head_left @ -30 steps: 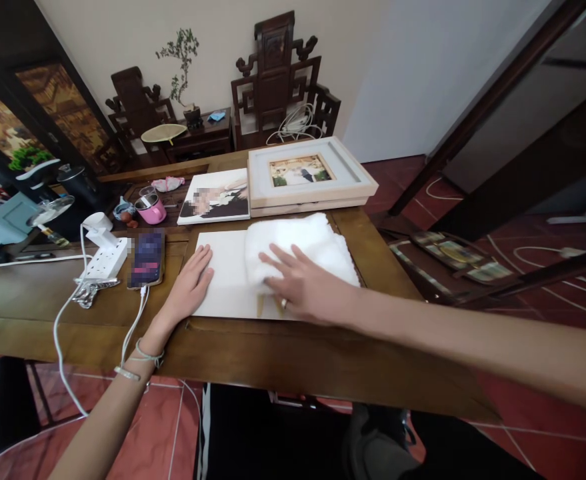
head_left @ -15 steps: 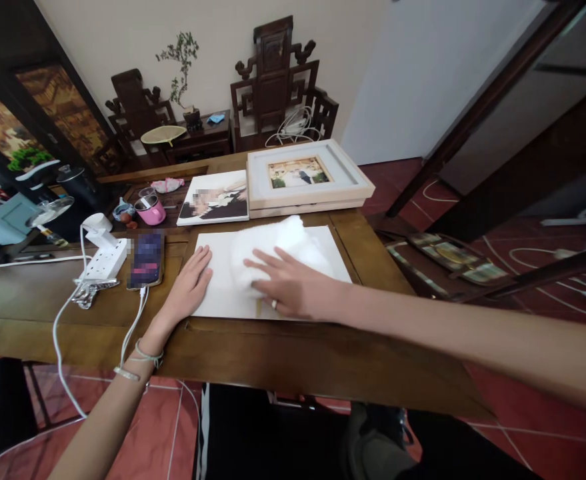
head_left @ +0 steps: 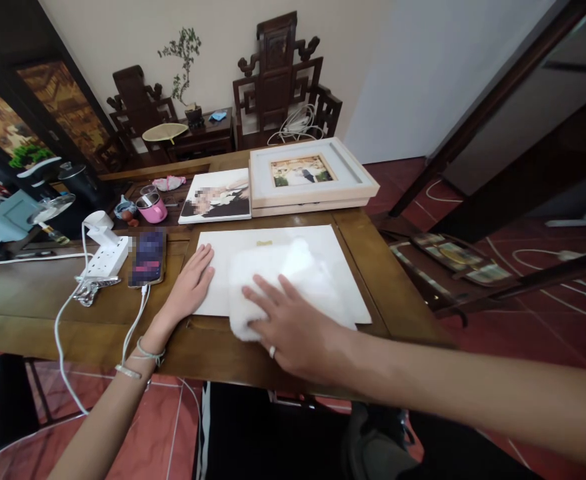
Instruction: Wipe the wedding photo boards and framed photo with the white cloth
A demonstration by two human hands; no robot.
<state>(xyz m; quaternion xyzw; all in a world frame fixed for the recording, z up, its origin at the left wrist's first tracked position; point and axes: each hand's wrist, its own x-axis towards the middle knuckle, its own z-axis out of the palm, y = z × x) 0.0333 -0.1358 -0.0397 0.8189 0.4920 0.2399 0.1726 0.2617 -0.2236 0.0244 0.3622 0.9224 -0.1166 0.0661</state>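
Observation:
A flat white panel (head_left: 217, 241) lies on the wooden table, with a small gold-coloured piece (head_left: 264, 243) near its far edge. My left hand (head_left: 191, 280) rests flat on the panel's left edge, fingers stretched out. Under my right hand (head_left: 293, 327) is a fluffy white cloth (head_left: 245, 267), bunched over the panel's middle and overhanging its near edge. The fingers of that hand are spread and press down on the cloth from above. Cloth and hand cover much of the panel's near right part.
Behind the panel stand a photo print (head_left: 217, 197) and a pale-framed picture (head_left: 260, 193). To the left lie a phone (head_left: 147, 257) on a charging cable and a white power strip (head_left: 107, 257). A pink mug (head_left: 151, 208) stands farther back. The table's right edge (head_left: 403, 287) runs close by.
My right hand has slid the cloth towards me, over the panel's near edge. The gold-coloured piece near the far edge now shows. My left hand stays in place.

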